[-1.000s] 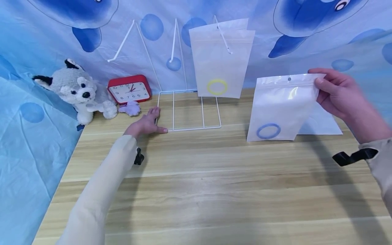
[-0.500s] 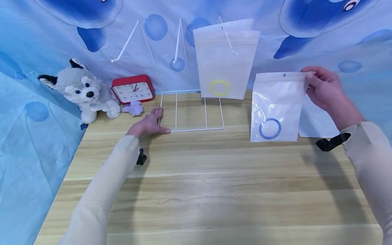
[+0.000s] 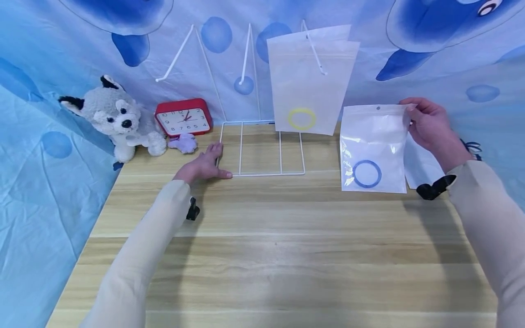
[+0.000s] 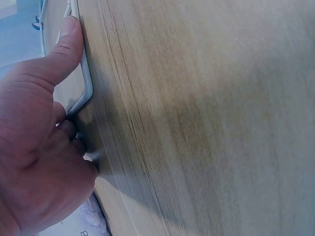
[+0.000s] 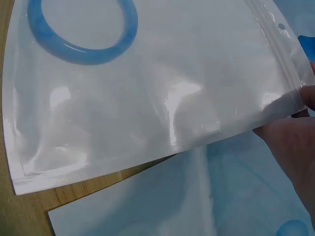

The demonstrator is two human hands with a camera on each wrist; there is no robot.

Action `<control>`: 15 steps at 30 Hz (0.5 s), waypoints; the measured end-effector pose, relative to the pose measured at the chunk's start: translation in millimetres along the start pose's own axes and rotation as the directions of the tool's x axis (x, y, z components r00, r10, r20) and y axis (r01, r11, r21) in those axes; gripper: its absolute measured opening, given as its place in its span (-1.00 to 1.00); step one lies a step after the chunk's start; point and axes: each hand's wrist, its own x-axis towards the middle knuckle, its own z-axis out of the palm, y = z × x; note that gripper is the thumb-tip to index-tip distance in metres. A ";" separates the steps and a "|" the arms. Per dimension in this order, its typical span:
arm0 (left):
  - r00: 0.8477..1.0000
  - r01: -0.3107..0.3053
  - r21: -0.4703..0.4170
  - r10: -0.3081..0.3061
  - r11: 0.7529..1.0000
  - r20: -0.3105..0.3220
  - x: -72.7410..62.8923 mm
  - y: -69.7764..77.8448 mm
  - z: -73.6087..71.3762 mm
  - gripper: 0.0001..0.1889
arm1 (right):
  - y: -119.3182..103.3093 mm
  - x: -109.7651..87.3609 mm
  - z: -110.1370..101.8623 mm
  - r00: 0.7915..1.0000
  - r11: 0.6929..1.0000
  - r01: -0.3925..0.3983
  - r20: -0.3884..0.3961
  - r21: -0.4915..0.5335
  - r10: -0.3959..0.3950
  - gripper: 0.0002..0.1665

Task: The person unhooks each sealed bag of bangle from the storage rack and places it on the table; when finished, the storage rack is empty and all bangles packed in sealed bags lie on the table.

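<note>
My right hand [image 3: 432, 125] pinches the top right corner of a white zip bag [image 3: 375, 136]. Through its glossy front a blue bangle [image 5: 88, 56] shows near the bottom. The bag stands nearly upright just above the wooden table, right of a white wire display rack [image 3: 268, 174]. At the rack's front left corner, my left hand [image 3: 203, 165] holds the base, its thumb along the front wire and fingers curled at the side wire. White bags [image 3: 313, 86] hang from the rack's right hook, the front one showing a yellow bangle [image 3: 289, 118].
Another white bag [image 3: 422, 161] lies behind my right hand. The rack's left hook [image 3: 176, 54] and middle hook [image 3: 246, 57] hold nothing. Left of the rack are a red clock [image 3: 184, 118], a small purple toy [image 3: 184, 143] and a plush husky [image 3: 116, 120]. A blue sheet hangs behind.
My right hand has moved left with the bag, which has swung to face the camera more squarely. My left hand keeps its place on the rack. The head view has shifted slightly.
</note>
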 end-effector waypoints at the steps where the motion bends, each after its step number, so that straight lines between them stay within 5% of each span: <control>1: 1.000 0.001 -0.001 -0.001 1.000 0.000 0.1 -0.6 0.1 0.18 | 1.8 2.8 0.9 1.000 1.000 -0.005 -0.003 -0.009 0.005 -0.71; 15: 1.000 0.005 -0.007 -0.005 1.000 -0.002 -1.2 -0.6 0.5 0.18 | 25.3 33.1 2.6 0.988 0.977 -0.111 -0.123 -0.182 0.089 -0.55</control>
